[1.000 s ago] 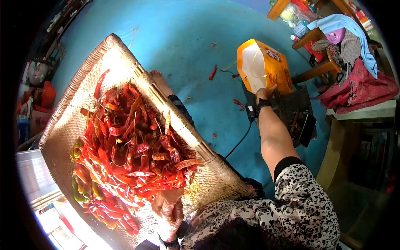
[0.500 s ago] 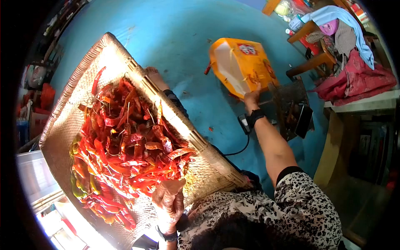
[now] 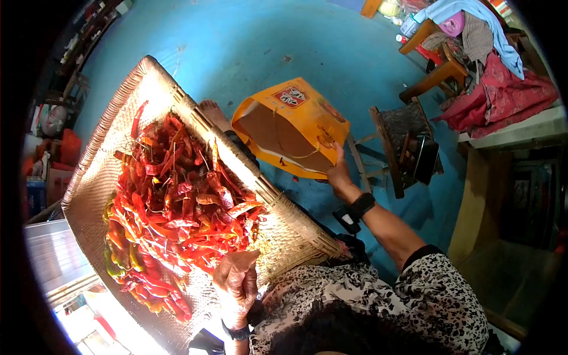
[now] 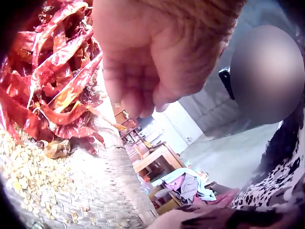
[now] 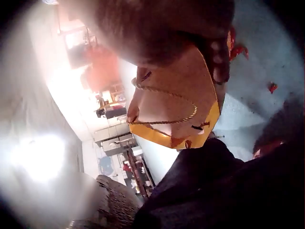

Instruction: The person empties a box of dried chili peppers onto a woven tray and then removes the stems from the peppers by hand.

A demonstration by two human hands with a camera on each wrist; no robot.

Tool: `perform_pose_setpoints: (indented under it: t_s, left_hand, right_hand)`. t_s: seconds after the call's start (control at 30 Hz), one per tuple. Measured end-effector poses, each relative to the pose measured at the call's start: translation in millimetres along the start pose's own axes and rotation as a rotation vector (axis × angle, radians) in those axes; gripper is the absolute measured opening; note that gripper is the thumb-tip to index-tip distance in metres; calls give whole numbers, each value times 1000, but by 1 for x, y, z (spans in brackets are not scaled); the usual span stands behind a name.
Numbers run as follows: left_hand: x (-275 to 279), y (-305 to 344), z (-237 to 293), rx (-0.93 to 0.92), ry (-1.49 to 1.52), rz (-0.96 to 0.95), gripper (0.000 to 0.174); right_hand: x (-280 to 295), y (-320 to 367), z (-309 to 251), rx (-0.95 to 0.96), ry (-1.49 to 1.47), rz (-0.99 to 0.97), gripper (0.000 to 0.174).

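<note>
Above the blue floor, my right hand (image 3: pixel 340 176) grips a yellow paper carrier bag (image 3: pixel 322 118) by the edge of its mouth. The bag lies tilted with its mouth facing me, and its twisted cord handle (image 5: pixel 178 95) shows in the right wrist view. A wide woven basket (image 3: pixel 275 204) holds a heap of dried red chillies (image 3: pixel 171 189), plus some greenish ones (image 3: pixel 121 257) at the near left. Close to the heap's near edge is my left hand (image 3: pixel 236 281), fingers curled with nothing showing between them. Loose pale seeds (image 4: pixel 38 176) lie beneath it in the basket.
Right of the bag stands a small stool (image 3: pixel 408 127) with a dark phone (image 3: pixel 426 160) on it. Farther right, clothes (image 3: pixel 497 92) are piled over a wooden chair (image 3: pixel 447 74). A bare foot (image 3: pixel 213 112) shows beyond the basket's rim.
My right hand has drawn the yellow paper bag leftward from beside the stool toward the basket, turning it on the way. My left hand stays by the chillies, its fingers still curled.
</note>
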State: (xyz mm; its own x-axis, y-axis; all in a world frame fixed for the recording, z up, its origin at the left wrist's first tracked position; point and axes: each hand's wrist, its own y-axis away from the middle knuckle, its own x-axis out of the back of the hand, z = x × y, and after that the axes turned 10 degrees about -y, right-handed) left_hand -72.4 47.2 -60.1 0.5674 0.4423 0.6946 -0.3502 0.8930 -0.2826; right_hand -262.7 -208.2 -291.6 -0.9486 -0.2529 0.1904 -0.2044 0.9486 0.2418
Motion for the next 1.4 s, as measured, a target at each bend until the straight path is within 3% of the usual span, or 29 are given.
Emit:
perform_pose_setpoints:
  t_s: [0.03, 0.1, 0.2, 0.27, 0.33, 0.47, 0.57, 0.7, 0.77, 0.8, 0.87, 0.9, 0.93, 1.0, 1.1, 1.13, 1.2, 1.27, 1.3, 1.33, 1.4]
  left_hand:
    - [0, 0, 0, -3, -3, 2, 25]
    - [-1, 1, 0, -7, -4, 6, 25]
    - [-3, 2, 0, -4, 25, -19, 25]
    - [-4, 3, 0, -10, 20, -20, 25]
    - [-4, 4, 0, -14, 14, -25, 25]
    - [-3, 5, 0, 29, 16, -61, 26]
    - [-4, 5, -2, 42, 2, -79, 29]
    - [-2, 3, 1, 64, -23, -111, 31]
    - [-2, 3, -1, 77, -12, -112, 32]
    - [-3, 3, -1, 83, -6, -109, 33]
    - [-5, 1, -3, 70, 4, -111, 34]
    - [-6, 0, -3, 51, 9, -112, 35]
    - [-8, -1, -3, 54, 14, -116, 35]
    - [-9, 0, -4, 3, 48, -104, 36]
    - [-9, 1, -3, -16, 24, -98, 36]
    - [-9, 1, -3, -28, 5, -89, 35]
    - [-6, 2, -5, -33, -20, -59, 35]
    - [0, 5, -12, -50, -96, 13, 36]
    - [2, 3, -15, -127, -81, 103, 35]
    - [11, -1, -6, -22, -176, 111, 34]
    - [19, -3, -20, -29, -400, 258, 22]
  right_hand:
    - [9, 6, -20, 3, -3, 0, 77]
    - [31, 26, -88, -330, -364, -143, 70]
    - [54, 4, -101, -397, -495, -188, 65]
    - [54, -10, -103, -362, -488, -180, 61]
    - [45, -28, -118, -207, -439, -70, 61]
    - [17, -101, -114, 48, -528, -74, 65]
    - [-15, -163, -107, 37, -510, 39, 73]
    - [-33, -179, -104, -91, -444, 155, 72]
    - [-31, -180, -92, -95, -83, 119, 69]
    - [-26, -177, -89, -98, -77, 118, 69]
    - [-13, -156, -81, 25, 213, 13, 68]
    - [-6, -116, -129, -162, 255, -77, 69]
    - [-1, -102, -123, -166, 259, -76, 69]
    - [15, -83, -102, -10, 372, -202, 70]
    - [32, -60, -64, -15, 314, -190, 69]
    - [35, -49, -75, -17, 313, -189, 69]
    - [46, -34, -107, -358, -26, -196, 62]
    - [57, -29, -138, -450, -114, -207, 48]
    - [62, -37, -133, -433, -180, -241, 49]
    - [66, -44, -131, -417, -245, -274, 51]
    - [66, -49, -132, -373, -279, -227, 53]
